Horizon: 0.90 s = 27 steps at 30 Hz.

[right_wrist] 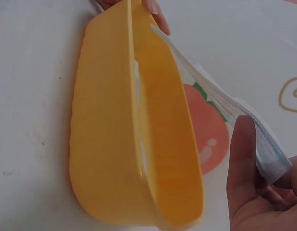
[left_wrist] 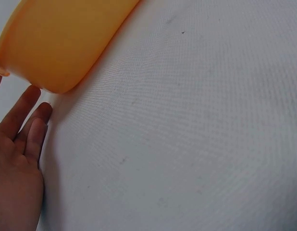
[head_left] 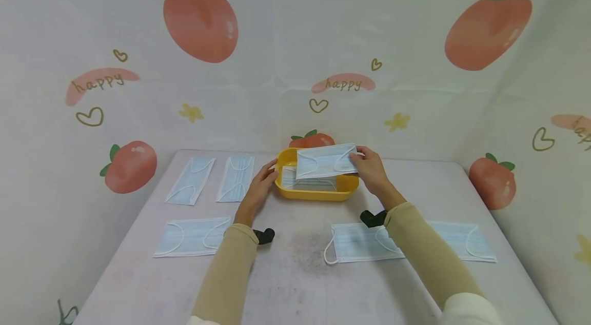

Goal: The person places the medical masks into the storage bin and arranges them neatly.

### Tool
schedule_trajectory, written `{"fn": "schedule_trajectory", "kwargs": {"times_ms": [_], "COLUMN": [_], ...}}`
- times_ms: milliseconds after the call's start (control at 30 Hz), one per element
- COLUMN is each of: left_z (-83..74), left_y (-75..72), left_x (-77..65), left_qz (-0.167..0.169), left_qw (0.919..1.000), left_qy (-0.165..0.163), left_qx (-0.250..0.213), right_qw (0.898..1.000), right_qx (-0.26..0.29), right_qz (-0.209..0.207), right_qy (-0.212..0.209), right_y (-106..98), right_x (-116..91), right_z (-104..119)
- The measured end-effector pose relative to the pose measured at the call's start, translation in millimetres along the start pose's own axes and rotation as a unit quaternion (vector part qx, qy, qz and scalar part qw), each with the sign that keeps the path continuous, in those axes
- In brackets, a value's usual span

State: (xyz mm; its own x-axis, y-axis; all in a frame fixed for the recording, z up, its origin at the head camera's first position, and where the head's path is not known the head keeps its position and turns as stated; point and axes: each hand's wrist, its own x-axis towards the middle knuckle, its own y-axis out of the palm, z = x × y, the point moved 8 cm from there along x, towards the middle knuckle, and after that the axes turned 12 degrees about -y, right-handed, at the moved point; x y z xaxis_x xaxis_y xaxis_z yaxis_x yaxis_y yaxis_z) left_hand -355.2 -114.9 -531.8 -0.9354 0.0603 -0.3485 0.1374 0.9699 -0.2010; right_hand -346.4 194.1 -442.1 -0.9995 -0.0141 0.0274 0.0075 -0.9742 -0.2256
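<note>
My right hand (head_left: 375,174) pinches a light blue face mask (head_left: 323,161) by its right end, thumb on the near side. The mask is held above a yellow plastic basin (head_left: 318,195), tilted, with its white ear loops across the front. Inside the basin lies another mask (head_left: 289,178), partly hidden behind the held one. At the basin's left end, my left hand (head_left: 258,191) rests its fingertips against the wall and rim; in the left wrist view these fingers (left_wrist: 23,108) are fairly straight.
Two masks lie lengthwise at the back left, the left mask (head_left: 191,181) and the right mask (head_left: 236,179). A third mask (head_left: 196,236) is near my left forearm. On the right, masks (head_left: 360,243) lie partly under my right forearm. A printed cloth (head_left: 277,33) hangs behind the table.
</note>
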Motion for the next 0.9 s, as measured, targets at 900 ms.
{"fn": "schedule_trajectory", "kwargs": {"times_ms": [900], "left_z": [-1.6], "left_y": [-1.1], "left_x": [-1.7], "left_qz": [-0.003], "left_qw": [0.9999], "left_qy": [0.008], "left_qx": [0.008], "right_qw": [0.999], "right_qx": [0.01], "right_qz": [0.033], "right_qy": [0.019], "right_y": [52.2], "right_x": [10.4], "right_z": [-25.6]}}
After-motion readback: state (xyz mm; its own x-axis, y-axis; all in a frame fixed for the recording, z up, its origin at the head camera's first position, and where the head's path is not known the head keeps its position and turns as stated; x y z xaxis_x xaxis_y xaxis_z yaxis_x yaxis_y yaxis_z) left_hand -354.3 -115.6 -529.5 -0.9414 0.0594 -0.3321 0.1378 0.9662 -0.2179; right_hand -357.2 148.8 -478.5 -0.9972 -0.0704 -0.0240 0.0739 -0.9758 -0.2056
